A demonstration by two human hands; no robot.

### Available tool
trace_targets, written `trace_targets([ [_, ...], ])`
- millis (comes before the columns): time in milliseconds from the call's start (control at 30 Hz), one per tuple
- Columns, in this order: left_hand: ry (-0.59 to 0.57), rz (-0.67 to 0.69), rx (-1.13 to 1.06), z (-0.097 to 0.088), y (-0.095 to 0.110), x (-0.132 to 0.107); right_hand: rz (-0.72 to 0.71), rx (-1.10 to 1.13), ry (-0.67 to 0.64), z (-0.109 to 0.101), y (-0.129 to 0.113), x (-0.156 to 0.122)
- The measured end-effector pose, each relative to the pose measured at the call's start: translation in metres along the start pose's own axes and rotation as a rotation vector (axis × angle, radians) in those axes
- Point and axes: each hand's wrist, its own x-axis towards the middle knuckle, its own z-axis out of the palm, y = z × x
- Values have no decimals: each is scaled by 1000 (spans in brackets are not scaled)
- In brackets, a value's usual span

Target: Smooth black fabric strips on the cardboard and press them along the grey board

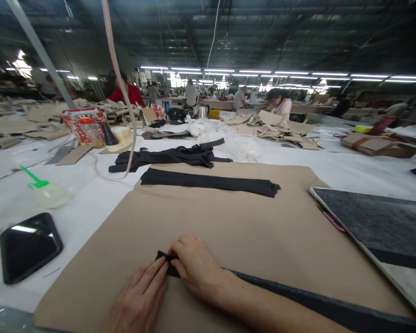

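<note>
A long black fabric strip [280, 289] runs from the lower right to its left end, which lies bunched or folded between my hands. My left hand [140, 291] has its fingers together, their tips closed on that end. From the other side, my right hand [196, 266] pinches the same end with thumb and fingers, and its wrist and forearm hide part of the strip. Beneath both hands lies a large tan sheet [229, 222]. Across the far part of this sheet rests a flat stack of black strips [208, 181].
A framed dark grey board [391, 222] sits at right. At left are a black phone [31, 247] and a translucent squeeze bottle [52, 192] with a green nozzle. Behind the sheet lie loose black strips [166, 157], clear plastic [225, 138] and a hanging hose [130, 115]. Several people work farther back.
</note>
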Motion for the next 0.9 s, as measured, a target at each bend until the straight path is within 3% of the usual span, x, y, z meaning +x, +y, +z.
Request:
trace_targets([
  [333,-21,8,12,-5,-14,-2,-57,-13,69,9,4,0],
  [900,-81,-59,8,-5,-18,-7,-205,-116,55,11,8,-5],
])
